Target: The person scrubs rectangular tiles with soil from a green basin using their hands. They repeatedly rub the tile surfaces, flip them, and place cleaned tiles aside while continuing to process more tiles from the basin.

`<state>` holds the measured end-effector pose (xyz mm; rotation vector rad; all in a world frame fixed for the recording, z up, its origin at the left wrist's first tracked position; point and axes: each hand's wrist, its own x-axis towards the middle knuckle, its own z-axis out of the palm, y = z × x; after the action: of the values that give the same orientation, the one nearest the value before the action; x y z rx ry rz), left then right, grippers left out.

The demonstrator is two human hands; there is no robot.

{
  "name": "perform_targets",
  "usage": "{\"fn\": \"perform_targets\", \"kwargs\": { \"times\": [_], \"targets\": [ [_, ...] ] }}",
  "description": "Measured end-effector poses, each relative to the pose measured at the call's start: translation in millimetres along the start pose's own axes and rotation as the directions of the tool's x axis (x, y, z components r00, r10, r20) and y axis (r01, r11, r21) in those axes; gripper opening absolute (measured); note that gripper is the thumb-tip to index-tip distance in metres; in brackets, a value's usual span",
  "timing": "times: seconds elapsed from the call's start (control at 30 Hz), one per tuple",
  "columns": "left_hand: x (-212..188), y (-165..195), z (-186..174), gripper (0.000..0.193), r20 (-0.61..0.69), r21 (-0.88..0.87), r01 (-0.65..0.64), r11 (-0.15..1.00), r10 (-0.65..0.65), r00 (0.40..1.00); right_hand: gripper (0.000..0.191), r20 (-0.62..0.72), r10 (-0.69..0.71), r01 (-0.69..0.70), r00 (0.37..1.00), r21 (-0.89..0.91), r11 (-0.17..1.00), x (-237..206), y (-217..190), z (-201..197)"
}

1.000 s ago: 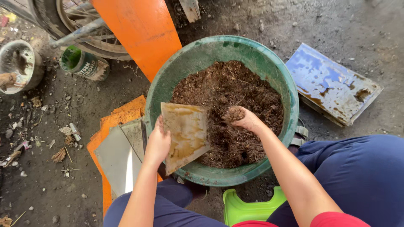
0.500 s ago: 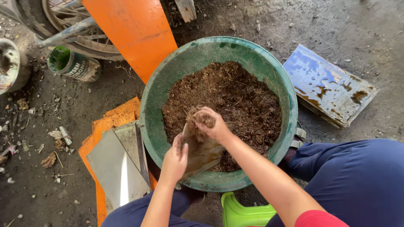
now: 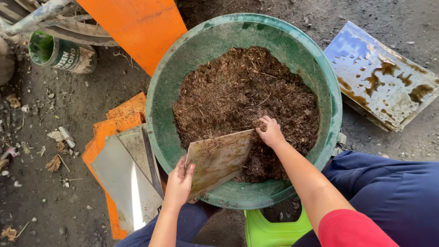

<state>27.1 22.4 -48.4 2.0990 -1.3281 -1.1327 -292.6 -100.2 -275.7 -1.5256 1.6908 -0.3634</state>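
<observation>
Both hands are on one flat, soil-smeared tile (image 3: 218, 161), tilted over the near rim of the green basin (image 3: 160, 110). The left hand (image 3: 179, 179) pinches the tile's lower corner at about 7 o'clock of the basin, thumb on top, fingers curled under. The right hand (image 3: 270, 132) grips the upper corner near the basin's centre, fingertips pressed into the brown fibrous soil (image 3: 242, 91) that heaps the bowl from 12 round to 5 o'clock.

Around the basin: at 11 o'clock an orange board (image 3: 141, 25) leans over the rim. At 10 o'clock, well apart, one green tin can (image 3: 59, 53) lies on its side on the dirt. At 8 o'clock, just beside the basin, a stack of grey tiles (image 3: 123, 178) rests on orange tiles (image 3: 116, 120); I count two or three grey sheets, the exact number unclear. At 2 o'clock one wet, rust-stained blue tile (image 3: 379, 75) lies flat, near the rim. At 6 o'clock a bright green plastic stool (image 3: 270, 231) peeks out between the person's blue-clad knees. Scattered scraps litter the ground at 9 o'clock.
</observation>
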Motion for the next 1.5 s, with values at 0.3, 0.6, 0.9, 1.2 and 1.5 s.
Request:
{"fn": "perform_targets", "kwargs": {
  "times": [0.3,0.6,0.9,1.2,1.5],
  "targets": [
    [-10,13,-36,0.063,-0.201,-0.308,-0.002,0.951,-0.064,0.978,0.084,0.259,0.076,0.089,0.963,-0.570,0.817,-51,-39,-43],
    [-11,2,-9,0.062,-0.326,-0.585,-0.064,0.808,-0.162,0.931,0.071,0.140,0.010,0.058,0.990,-0.472,0.880,-82,-33,-54],
    [17,-2,77,0.066,-0.161,-0.409,0.127,0.904,-0.209,0.965,0.071,0.277,-0.039,-0.031,0.960,0.242,0.970,-91,-143,-122],
    [39,-34,95,0.089,-0.097,-0.604,0.115,0.789,-0.216,0.972,0.064,-0.067,-0.302,0.297,0.951,-0.079,0.952,-147,-225,-13],
    [29,-69,100,0.095,-0.114,-0.617,0.100,0.781,-0.215,0.970,0.042,-0.142,-0.002,0.002,0.990,-0.003,1.000,-41,-55,15]
  ]
}}
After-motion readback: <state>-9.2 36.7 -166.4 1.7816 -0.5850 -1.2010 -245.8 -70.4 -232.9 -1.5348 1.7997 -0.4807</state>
